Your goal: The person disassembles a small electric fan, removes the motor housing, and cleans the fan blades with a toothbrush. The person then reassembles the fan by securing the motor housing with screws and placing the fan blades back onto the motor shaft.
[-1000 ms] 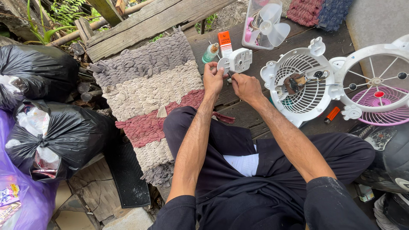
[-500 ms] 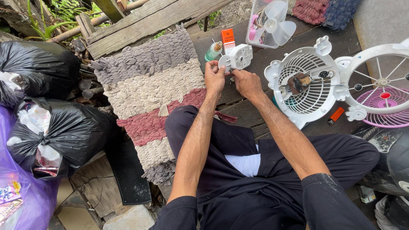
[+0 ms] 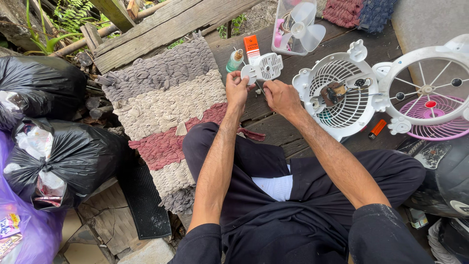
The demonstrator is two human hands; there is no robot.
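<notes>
Two hands meet over the dark wooden planks point(image 3: 288, 132), right in front of the seated person's crossed legs. Left hand point(image 3: 238, 90) grasps the small white vented housing point(image 3: 264, 67), pinching its round lower-left end, so the part sits just up and to the right of that hand, touching it. Its long axis runs from lower left to upper right, tilted a little off level. Right hand point(image 3: 280, 96) sits just beside, below and to the right of the housing, fingers curled around what looks like a thin tool; the tip is too small to make out, so what exactly it grips I cannot tell. Left hand is the nearer one: it has the part, the right only comes up to it.

The housing is white plastic, slotted with fine parallel ribs, rounded at the held end.

Around them: a small green-capped bottle point(image 3: 234, 60) and an orange box point(image 3: 252, 48) stand just beyond the hands. A white fan grille point(image 3: 342, 110) with its bare motor lies to the right, a pink grille point(image 3: 439, 117) beyond it. A woven striped mat point(image 3: 161, 107) lies to the left.
</notes>
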